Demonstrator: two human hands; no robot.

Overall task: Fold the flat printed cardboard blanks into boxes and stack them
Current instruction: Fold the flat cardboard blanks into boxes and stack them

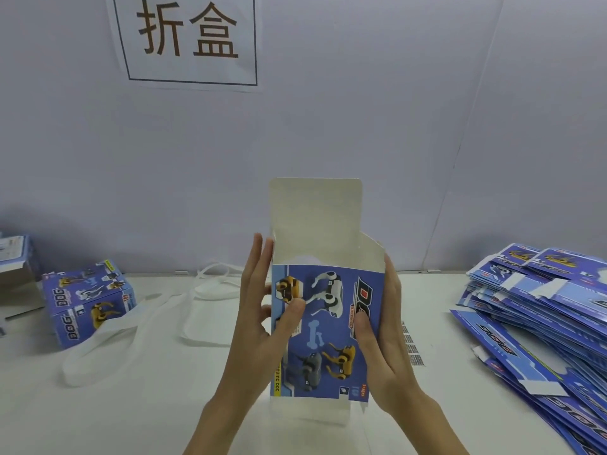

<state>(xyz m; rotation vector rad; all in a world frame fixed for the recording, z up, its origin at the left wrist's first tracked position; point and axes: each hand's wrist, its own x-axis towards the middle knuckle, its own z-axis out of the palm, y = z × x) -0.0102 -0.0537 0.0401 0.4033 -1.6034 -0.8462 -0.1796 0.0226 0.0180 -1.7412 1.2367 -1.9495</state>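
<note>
Pale wall point(361, 126) fills the view behind a white surface point(131, 405), and a sign point(187, 39) with two large characters hangs on it up left. At the centre I hold a half-formed box point(325, 330) upright above the surface, its blue printed face with toy dogs turned toward me, the top open and its white lid flap point(315, 208) standing straight up. My left hand point(259, 310) grips the box's left edge, thumb pressed on the printed face and fingers point(259, 257) stretched up along the side. My right hand point(384, 333) clasps the right edge the same way, thumb on the face by the black lettering, fingers wrapped behind where I cannot see them. White bottom flaps hang loose below the printed panel. To the left, a finished box point(88, 303) rests on the surface, and white straps point(184, 307) lie in loops between it and my hands. More boxes point(14, 257) sit at the far left edge, partly cut off. To the right, well apart from the held box, a sprawling pile of flat blanks point(542, 316) spreads toward the near right corner.
</note>
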